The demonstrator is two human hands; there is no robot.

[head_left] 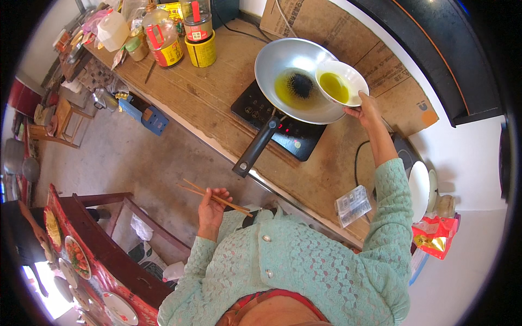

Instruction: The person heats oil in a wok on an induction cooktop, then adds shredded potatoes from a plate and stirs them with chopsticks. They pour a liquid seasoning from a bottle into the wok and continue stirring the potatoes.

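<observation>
Liquid (332,88), yellow-green in colour, has gathered toward the left side of a white bowl (354,80), which the right hand (368,110) holds over the right part of a wide silvery wok (272,54); the fingers of that hand are closed on the bowl's lower right rim, and whether the bowl touches the wok cannot be told from this angle. More yellow-green liquid pools in the bottom of the wok, around and beside a dark, dotted patch (299,85). The wok sits on a black cooktop (293,144) with small red lights, its black handle (258,148) slanting toward the front edge of the wooden counter (223,95). Well apart from the wok, beyond that edge, the left hand (209,214) grips a pair of wooden chopsticks (235,206) between bent fingers, the sticks crossing the hand at a slant. Brown cardboard (375,70) stands behind the wok, and a clear plastic box (352,205) lies on the counter near the right forearm. At the counter's far left stand a large bottle with a red handle (162,46) and, just beside it, a yellow tub (202,53), while at lower left a red-covered table (99,278) bears several plates, some with food
</observation>
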